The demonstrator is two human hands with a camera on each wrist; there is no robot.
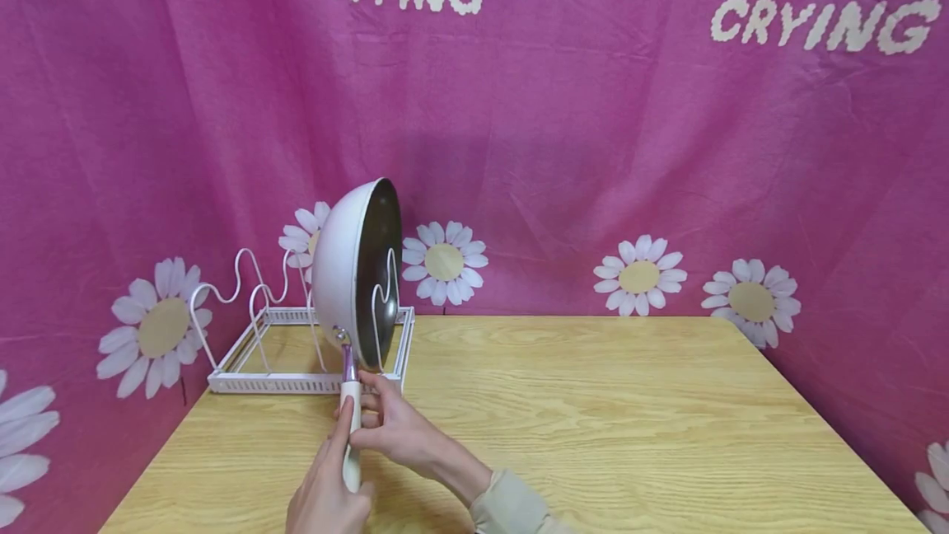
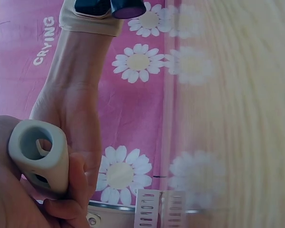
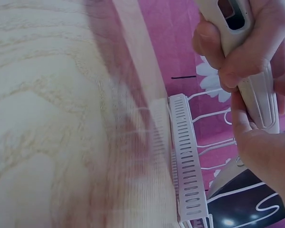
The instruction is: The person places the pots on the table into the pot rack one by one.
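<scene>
A deep frying pan [image 1: 337, 262], white outside and dark inside, stands on its side in a white wire pan rack [image 1: 274, 384], its dark inside turned to the right. One wavy divider crosses in front of that dark face. The pan's white handle [image 1: 352, 452] points toward me. My left hand [image 1: 329, 484] grips the handle near its end, the index finger lying along it. My right hand [image 1: 404, 427] pinches the handle farther up, close to the rack's front edge. In the left wrist view the hollow handle end [image 2: 38, 147] shows between the hands.
Several wavy wire dividers [image 1: 239, 303] rise from the rack left of the pan. The rack stands at the back left of a wooden table [image 1: 593, 419]. Behind hangs a pink cloth [image 1: 563, 171] with daisies and lettering.
</scene>
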